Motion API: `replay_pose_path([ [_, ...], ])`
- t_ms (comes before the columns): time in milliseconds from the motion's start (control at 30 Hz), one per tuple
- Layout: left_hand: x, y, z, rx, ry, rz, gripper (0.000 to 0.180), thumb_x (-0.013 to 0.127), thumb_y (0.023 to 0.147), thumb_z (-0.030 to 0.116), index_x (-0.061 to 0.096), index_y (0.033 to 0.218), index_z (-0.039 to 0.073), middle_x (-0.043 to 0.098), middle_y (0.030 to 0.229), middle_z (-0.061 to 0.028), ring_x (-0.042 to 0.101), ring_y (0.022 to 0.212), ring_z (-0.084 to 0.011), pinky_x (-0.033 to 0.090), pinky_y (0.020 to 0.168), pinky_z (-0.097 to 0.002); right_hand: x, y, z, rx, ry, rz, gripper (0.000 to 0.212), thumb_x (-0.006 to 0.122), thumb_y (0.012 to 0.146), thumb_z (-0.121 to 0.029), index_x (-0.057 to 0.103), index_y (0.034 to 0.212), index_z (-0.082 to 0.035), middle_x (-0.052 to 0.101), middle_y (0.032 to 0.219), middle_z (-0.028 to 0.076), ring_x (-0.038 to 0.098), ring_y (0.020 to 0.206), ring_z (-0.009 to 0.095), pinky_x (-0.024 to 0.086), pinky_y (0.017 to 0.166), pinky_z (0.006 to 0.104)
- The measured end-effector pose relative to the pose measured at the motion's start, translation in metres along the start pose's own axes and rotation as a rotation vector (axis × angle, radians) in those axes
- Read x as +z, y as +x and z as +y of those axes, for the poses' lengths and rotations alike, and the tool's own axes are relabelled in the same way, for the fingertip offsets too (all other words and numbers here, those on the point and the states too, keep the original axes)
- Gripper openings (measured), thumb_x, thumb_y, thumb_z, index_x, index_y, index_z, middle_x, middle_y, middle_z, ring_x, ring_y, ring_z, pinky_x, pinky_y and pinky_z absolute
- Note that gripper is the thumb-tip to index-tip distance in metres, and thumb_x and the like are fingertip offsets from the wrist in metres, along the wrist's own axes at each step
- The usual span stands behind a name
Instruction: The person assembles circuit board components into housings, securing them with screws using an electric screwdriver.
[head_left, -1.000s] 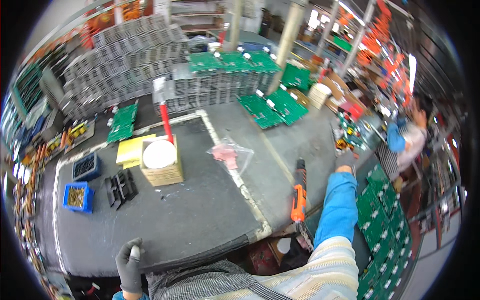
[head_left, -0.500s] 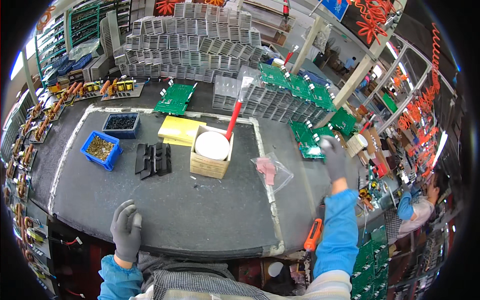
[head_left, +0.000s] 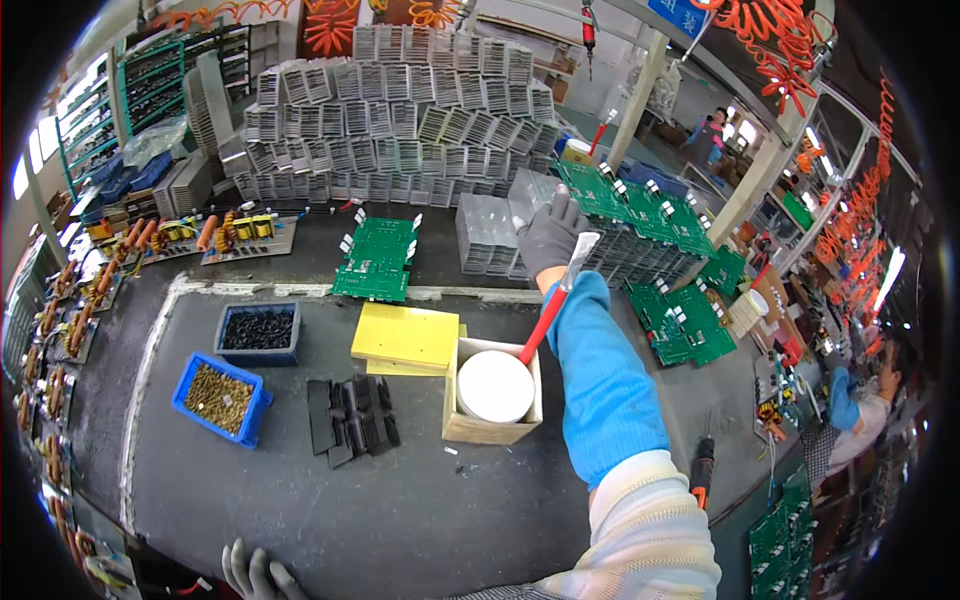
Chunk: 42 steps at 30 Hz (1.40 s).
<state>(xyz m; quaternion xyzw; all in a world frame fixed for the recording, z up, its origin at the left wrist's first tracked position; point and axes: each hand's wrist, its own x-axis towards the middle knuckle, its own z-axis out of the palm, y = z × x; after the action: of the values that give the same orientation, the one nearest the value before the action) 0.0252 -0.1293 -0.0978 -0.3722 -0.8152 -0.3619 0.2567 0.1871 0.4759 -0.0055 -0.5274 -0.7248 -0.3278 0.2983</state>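
Observation:
My right hand (head_left: pixel 552 235), in a grey glove, reaches far forward to the stack of grey finned metal heat sinks (head_left: pixel 484 235). Its fingers are stretched out over the stack's near top; whether they touch it I cannot tell. Just in front of that wrist, a red-handled brush (head_left: pixel 545 325) leans out of a wooden box (head_left: pixel 490 432) holding a white round tub (head_left: pixel 496 386). My left hand (head_left: pixel 258 575), also gloved in grey, is at the table's near edge, partly cut off by the frame. Its fingers are apart, holding nothing.
Left of the box lie yellow sheets (head_left: pixel 405 335), black plastic pieces (head_left: pixel 352 418), a blue bin of brass-coloured parts (head_left: pixel 222 398) and a bin of black parts (head_left: pixel 258 330). Green circuit boards (head_left: pixel 378 258) stand behind and right (head_left: pixel 680 320). A power screwdriver (head_left: pixel 703 470) lies beside my right arm.
My right hand has moved left and forward, from beside the green boards to the heat-sink stack. The view has shifted, and my left hand now sits lower in it. My right arm covers the plastic bag.

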Motion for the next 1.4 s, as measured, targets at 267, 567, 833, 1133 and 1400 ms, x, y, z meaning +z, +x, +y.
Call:
replay_pose_path([
  [267,0.002,0.008,-0.005,0.042,-0.006,-0.03,0.027,0.055,0.095,0.021,0.071,0.096,-0.001,0.07,0.112,-0.0211,0.06,0.11,-0.0423,0.046,0.1,-0.0552,0.021,0.002,-0.021,-0.138,0.214,0.009,0.034,0.072,0.079,-0.03,0.063,0.106,-0.011,0.052,0.131,0.013,0.045,0.124,0.035,0.033,0.102,0.0518],
  [567,-0.005,0.007,-0.005,0.051,-0.033,-0.038,0.027,0.054,0.096,0.022,0.071,0.095,0.0,0.07,0.111,-0.02,0.061,0.109,-0.042,0.046,0.1,-0.0545,0.025,0.003,-0.002,-0.104,0.314,0.029,0.035,0.071,0.081,-0.022,0.056,0.107,-0.006,0.054,0.116,0.018,0.058,0.105,0.038,0.047,0.089,0.0486],
  [833,-0.006,0.002,-0.004,0.059,-0.068,-0.009,0.021,0.059,0.094,0.018,0.072,0.093,0.002,0.07,0.114,-0.0195,0.061,0.109,-0.0406,0.046,0.1,-0.0524,-0.063,-0.009,0.065,0.097,0.787,0.246,0.024,0.065,0.082,-0.006,0.058,0.104,-0.004,0.058,0.099,0.015,0.062,0.085,0.03,0.051,0.077,0.0406],
  [1133,-0.024,0.009,0.007,0.095,-0.119,0.021,0.008,0.069,0.085,0.006,0.071,0.092,0.002,0.064,0.124,-0.0216,0.056,0.117,-0.0428,0.045,0.099,-0.0536,-0.265,-0.091,0.15,0.032,0.876,0.043,0.019,0.062,0.083,-0.004,0.06,0.101,-0.003,0.06,0.1,0.012,0.063,0.084,0.025,0.052,0.077,0.0338],
  [1400,0.006,0.024,0.055,-0.052,-0.871,-0.512,0.053,0.07,0.09,0.022,0.052,0.133,-0.003,0.052,0.142,-0.0218,0.051,0.13,-0.0367,0.04,0.11,-0.0455,-0.377,-0.165,0.074,-0.416,0.916,-0.052,0.021,0.065,0.083,-0.005,0.064,0.104,-0.005,0.063,0.107,0.012,0.063,0.099,0.03,0.052,0.081,0.0363],
])
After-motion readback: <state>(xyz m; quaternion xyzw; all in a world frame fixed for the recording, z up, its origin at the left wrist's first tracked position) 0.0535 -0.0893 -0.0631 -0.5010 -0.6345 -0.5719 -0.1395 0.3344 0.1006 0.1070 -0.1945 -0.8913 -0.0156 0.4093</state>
